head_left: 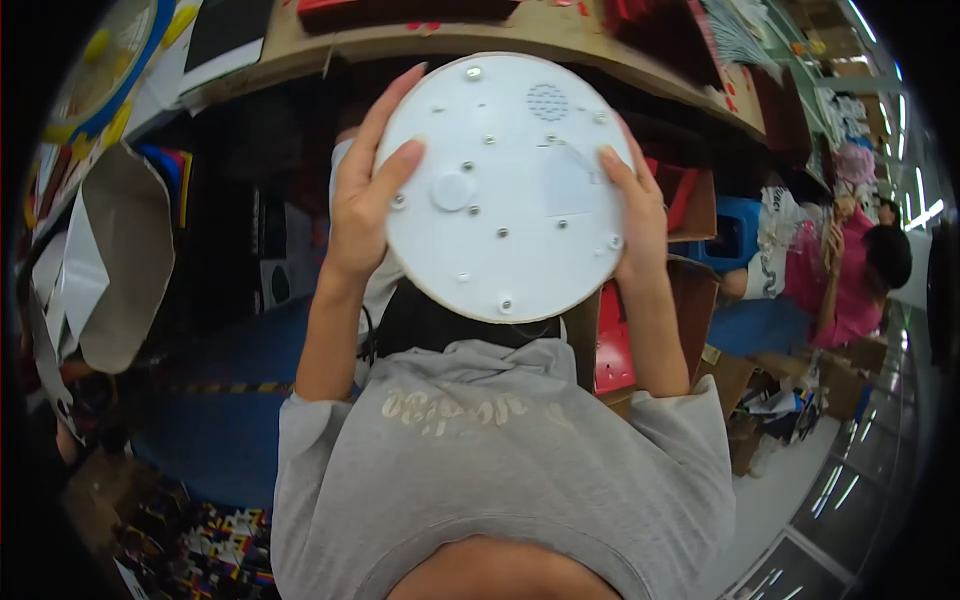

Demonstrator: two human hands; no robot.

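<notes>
Above my lap I hold up a round white plastic disc [515, 260], its flat face turned toward me. Several screws dot that face, along with a patch of small grille holes, a raised round cap and a pale rectangular panel. My left hand [363, 205] grips the left rim, thumb on the face and fingers behind. At the opposite rim, my right hand [642, 205] clasps it the same way. The disc's far side is hidden from view.
Past the disc runs a wooden bench [390, 42] with red pieces on it. Cardboard boxes with red parts [615, 345] stand by my right arm. On the left is an open sack [125, 260]. A person in pink [835, 270] sits farther right.
</notes>
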